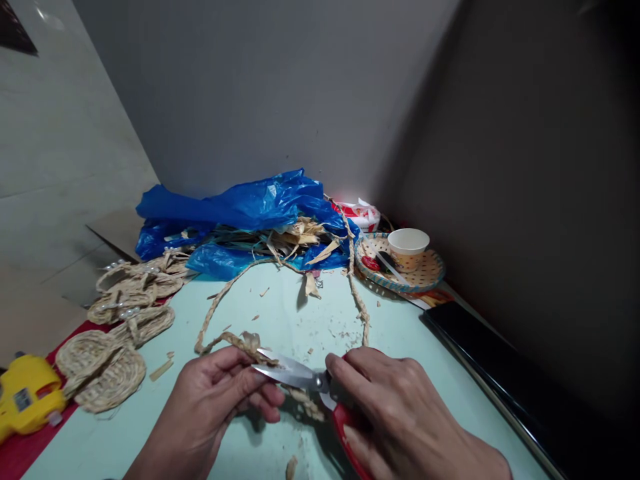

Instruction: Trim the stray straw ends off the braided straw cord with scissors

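My left hand [220, 390] pinches a braided straw cord [213, 312] near one end, thumb against fingers. In my right hand [395, 400] is a pair of red-handled scissors [297, 375], its blades parted around the cord end beside my left fingertips. From my left hand the cord loops back toward the blue bag. Another braided length [356, 293] runs down the middle right of the table to my right hand. A short piece of braid [304, 402] shows under the blades; where it joins is hidden.
A blue plastic bag [240, 207] with dry husks [300, 233] lies at the back. Woven straw slippers [103, 363] and a yellow glue gun [30, 397] are at left. At right are a woven tray [433, 270], a paper cup [409, 243] and a long black object [500, 373].
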The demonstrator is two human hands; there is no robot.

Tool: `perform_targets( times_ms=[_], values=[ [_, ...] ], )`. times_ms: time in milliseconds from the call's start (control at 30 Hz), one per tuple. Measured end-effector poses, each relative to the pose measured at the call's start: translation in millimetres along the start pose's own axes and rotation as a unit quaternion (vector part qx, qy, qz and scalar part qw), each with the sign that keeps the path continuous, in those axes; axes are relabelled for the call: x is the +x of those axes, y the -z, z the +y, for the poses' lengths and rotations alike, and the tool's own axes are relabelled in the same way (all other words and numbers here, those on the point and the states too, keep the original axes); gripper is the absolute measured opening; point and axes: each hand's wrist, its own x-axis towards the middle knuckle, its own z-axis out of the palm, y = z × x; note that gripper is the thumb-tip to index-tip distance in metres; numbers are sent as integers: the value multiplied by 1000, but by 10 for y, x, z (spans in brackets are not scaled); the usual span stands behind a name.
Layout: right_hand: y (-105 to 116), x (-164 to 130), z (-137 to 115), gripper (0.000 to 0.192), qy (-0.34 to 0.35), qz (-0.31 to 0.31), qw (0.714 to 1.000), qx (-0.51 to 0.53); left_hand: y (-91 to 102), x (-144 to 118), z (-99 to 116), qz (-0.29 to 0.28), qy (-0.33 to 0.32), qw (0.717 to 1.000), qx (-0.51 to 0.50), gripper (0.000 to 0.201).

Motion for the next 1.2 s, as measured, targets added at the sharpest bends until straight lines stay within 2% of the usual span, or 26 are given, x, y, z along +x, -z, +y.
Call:
perform_targets(
  times_ms=[133, 300, 567, 667, 767, 833, 967, 1100, 1200],
  values=[
    [-34, 7, 10, 10, 2, -5, 1000, 1, -66, -31, 18, 11, 4, 999, 30, 12],
    [-14, 13, -4, 9, 14, -4, 1000, -1, -128, -94, 37, 35, 16, 999, 22, 9],
    [8, -2, -9, 12, 4, -27, 1000, 11, -106, -72, 32, 29, 29, 999, 29, 15],
    [31, 23, 26, 10, -29, -45, 995, 83, -67, -45, 19, 19, 30, 999, 9, 16],
    [102, 73, 60, 15, -94, -41, 979, 178, -49, -49, 17, 17, 30, 999, -5, 17],
    [163, 107, 69, 17, -132, -44, 969, 205, -62, -71, 25, 25, 27, 999, -9, 18],
    [244, 137, 41, 23, -167, -82, 963, 196, -104, -106, 47, 18, 19, 1000, -16, 19],
    [233, 114, 12, 28, -153, -96, 967, 177, -101, -98, 57, -10, 32, 999, -29, 24],
    [205, 94, -1, 25, -142, -105, 971, 161, -87, -86, 49, -16, 28, 999, -5, 20]
  ],
)
